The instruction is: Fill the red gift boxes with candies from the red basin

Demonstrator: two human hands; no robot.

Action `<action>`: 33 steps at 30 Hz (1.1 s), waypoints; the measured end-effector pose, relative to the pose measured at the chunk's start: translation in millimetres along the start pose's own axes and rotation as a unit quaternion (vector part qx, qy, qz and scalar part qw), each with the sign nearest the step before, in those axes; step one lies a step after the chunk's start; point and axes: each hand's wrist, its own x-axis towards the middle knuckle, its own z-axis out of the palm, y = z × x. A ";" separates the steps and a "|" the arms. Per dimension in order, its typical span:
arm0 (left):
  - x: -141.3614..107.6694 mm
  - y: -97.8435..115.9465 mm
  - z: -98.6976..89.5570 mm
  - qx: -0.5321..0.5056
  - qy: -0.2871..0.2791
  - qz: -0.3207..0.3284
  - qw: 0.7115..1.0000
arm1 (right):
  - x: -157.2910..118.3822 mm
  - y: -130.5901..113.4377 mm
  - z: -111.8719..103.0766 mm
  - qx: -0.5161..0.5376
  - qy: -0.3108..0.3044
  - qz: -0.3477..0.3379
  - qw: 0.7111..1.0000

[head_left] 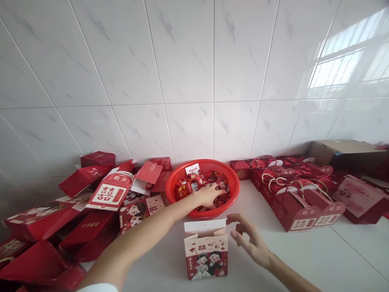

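And here's your L hand [209, 195], down in the red basket [200, 215], fingers spread over the wrapped sweets [184, 189], some right under your fingertips; can't tell if it's clamped on any. Your R hand [247, 241] hangs just beside the open gift box [206, 257], thumb and fingers apart, nothing btwn them; can't tell if a fingertip touches the flap. That box stands upright on the counter [304, 263], couple pic facing you, top flap up, right in front of the basket and btwn your arms, so it's left of your R hand and nearer you than your L. Pile of red boxes [106, 194] off left, rope-handled boxes [299, 207] over right, cardboard carton [343, 147] behind 'em near the tiled wall [188, 61].
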 end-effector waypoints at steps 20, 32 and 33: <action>7.2 -59.4 -13.2 -0.005 0.132 -0.024 0.991 | 187.2 1.0 -17.8 -0.146 0.042 0.024 0.988; 10.8 -99.1 -19.7 -0.132 0.358 -0.277 0.882 | 189.5 17.5 -25.9 0.011 0.178 0.057 0.982; 9.9 -103.3 -18.8 -0.142 0.352 -0.300 0.875 | 189.5 17.8 -26.0 0.022 0.177 0.062 0.982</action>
